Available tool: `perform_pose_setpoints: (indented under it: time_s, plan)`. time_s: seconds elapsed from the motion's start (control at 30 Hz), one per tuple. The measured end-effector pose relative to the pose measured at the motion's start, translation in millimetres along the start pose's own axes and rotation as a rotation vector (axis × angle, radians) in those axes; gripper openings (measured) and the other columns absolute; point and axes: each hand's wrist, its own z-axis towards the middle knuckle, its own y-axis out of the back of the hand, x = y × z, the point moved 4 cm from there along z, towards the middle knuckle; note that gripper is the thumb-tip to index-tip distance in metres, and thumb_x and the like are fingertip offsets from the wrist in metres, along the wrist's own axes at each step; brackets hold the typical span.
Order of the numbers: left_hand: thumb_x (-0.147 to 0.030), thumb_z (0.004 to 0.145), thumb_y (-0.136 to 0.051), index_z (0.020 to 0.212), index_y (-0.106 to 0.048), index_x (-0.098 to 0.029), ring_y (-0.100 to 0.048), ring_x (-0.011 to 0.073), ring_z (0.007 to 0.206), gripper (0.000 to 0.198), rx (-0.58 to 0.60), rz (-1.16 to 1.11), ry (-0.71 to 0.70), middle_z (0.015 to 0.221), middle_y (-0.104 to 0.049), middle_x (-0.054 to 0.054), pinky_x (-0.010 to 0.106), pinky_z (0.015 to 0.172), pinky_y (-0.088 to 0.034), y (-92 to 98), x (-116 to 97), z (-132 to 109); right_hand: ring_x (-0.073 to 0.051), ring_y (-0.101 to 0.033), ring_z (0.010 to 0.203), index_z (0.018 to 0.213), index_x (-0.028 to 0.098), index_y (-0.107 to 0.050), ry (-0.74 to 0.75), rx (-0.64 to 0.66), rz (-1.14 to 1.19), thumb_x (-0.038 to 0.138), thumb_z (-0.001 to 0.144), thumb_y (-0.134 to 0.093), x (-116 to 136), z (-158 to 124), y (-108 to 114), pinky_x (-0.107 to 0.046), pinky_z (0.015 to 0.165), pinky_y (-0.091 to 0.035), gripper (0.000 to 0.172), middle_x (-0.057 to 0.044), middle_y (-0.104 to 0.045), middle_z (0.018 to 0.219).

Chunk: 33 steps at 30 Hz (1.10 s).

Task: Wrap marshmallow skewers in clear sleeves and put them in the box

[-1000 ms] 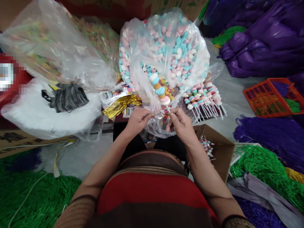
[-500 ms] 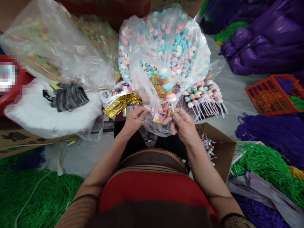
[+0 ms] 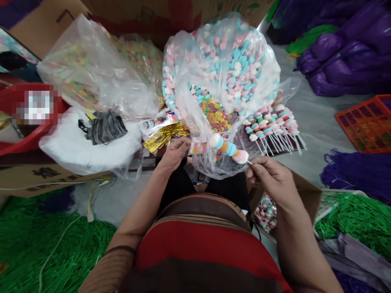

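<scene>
- Your right hand (image 3: pixel 270 173) has thumb and fingers pinched narrow on the stick of a candy skewer (image 3: pixel 229 148).
- From those fingers the skewer slants away and leftward, across the gap towards your left fingertips; a white-and-pink piece is nearest your grip, with blue, orange and white pieces beyond it.
- Your left hand (image 3: pixel 173 156) pinches a small printed packet (image 3: pixel 198 147) at its near end. The skewer's far tip sits just beside the packet's print; you cannot tell whether it is inside.
- Just beyond your left fingers, and left of them, lie gold ties (image 3: pixel 166 136).
- Past the gap between both hands, gummy rings (image 3: pixel 215 116) show in clear plastic.
- Beyond your right fingers, other skewers (image 3: pixel 270 122) lie with sticks pointing nearer you.
- Below your right fingers, wrapped sweets (image 3: pixel 265 212) sit in a cardboard box (image 3: pixel 313 198).
</scene>
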Motion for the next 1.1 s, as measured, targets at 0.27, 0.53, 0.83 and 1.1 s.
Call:
perform_pose_setpoints:
  time_s: [0.27, 0.53, 0.83, 1.1]
  plan:
    - [-0.072, 0.068, -0.08, 0.074, -0.069, -0.02, -0.047, 0.0093, 0.058, 0.054, -0.044, 0.118, -0.012, 0.064, -0.058, -0.003, 0.023, 0.055, -0.04, 2.6, -2, 0, -0.016, -0.066, 0.058, 0.091, 0.025, -0.068, 0.168, -0.018, -0.449, 0.043, 0.101, -0.053, 5, 0, 18, -0.028, 0.058, -0.048, 0.026, -0.001, -0.072, 0.069]
    - [-0.066, 0.084, -0.068, 0.079, -0.074, -0.02, -0.063, 0.0155, 0.073, 0.047, 0.092, 0.489, -0.164, 0.076, -0.073, 0.003, 0.028, 0.074, -0.05, 4.3, -21, 1, -0.022, -0.073, 0.071, 0.094, 0.025, -0.076, 0.164, -0.119, -0.512, 0.043, 0.097, -0.061, 8, 1, 35, -0.033, 0.068, -0.055, 0.023, -0.004, -0.078, 0.081]
    - [-0.067, 0.087, -0.062, 0.077, -0.073, -0.02, -0.064, 0.0172, 0.073, 0.049, 0.126, 0.587, -0.221, 0.076, -0.073, 0.004, 0.029, 0.073, -0.049, -2.8, -29, -1, -0.023, -0.076, 0.083, 0.089, 0.029, -0.079, 0.139, -0.151, -0.334, 0.048, 0.094, -0.067, -5, -1, 32, -0.039, 0.081, -0.061, 0.023, -0.004, -0.081, 0.089]
    - [-0.062, 0.09, -0.063, 0.074, -0.07, -0.02, -0.06, 0.0156, 0.07, 0.045, 0.178, 0.629, -0.232, 0.071, -0.068, 0.002, 0.029, 0.07, -0.046, -13.2, -34, -4, -0.022, -0.071, 0.077, 0.088, 0.026, -0.074, 0.091, -0.204, -0.277, 0.053, 0.094, -0.064, -17, 0, 17, -0.038, 0.079, -0.058, 0.029, -0.002, -0.074, 0.078]
